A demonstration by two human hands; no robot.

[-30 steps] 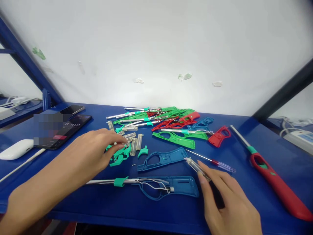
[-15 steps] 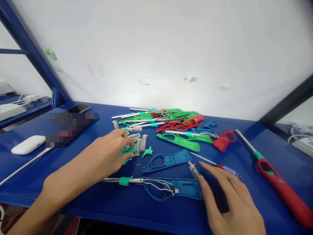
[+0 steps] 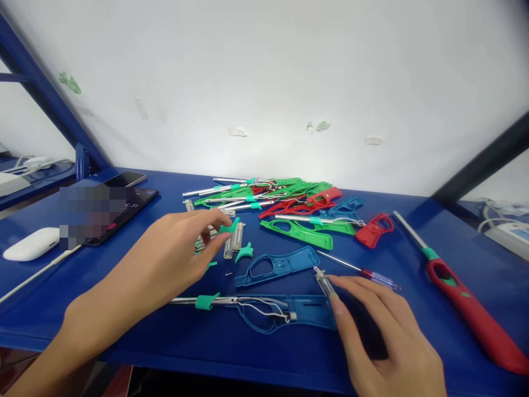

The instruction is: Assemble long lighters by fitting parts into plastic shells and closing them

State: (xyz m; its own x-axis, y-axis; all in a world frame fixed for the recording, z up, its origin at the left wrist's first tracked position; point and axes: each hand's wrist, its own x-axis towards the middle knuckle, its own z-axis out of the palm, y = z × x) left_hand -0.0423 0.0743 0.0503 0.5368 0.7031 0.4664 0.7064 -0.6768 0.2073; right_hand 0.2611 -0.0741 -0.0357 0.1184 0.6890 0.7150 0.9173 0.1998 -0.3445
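Observation:
My left hand (image 3: pixel 169 259) pinches a small green plastic trigger (image 3: pixel 230 226) between thumb and fingers, just above the table. Under and beside it lie several clear lighter fuel tanks (image 3: pixel 238 237) and another green trigger (image 3: pixel 244 252). Between thumb and forefinger, my right hand (image 3: pixel 384 325) grips a clear fuel tank (image 3: pixel 324 282) with a pale tip. Left of that hand rests a blue lighter shell half (image 3: pixel 312 311) carrying a metal tube (image 3: pixel 182 301), white wires and a green clip (image 3: pixel 206 301). Behind it is a second blue shell half (image 3: pixel 289 262).
A pile of green and red shell halves (image 3: pixel 297 234) and metal tubes spreads toward the wall. A screwdriver (image 3: pixel 378 278) and an assembled red lighter (image 3: pixel 467 309) lie at right. A phone (image 3: pixel 128 212), a white earbud case (image 3: pixel 31 244) and a cable (image 3: pixel 37 275) are at left.
My left hand has lifted a green trigger from the small parts. My right hand still holds the fuel tank. The whole view has shifted slightly.

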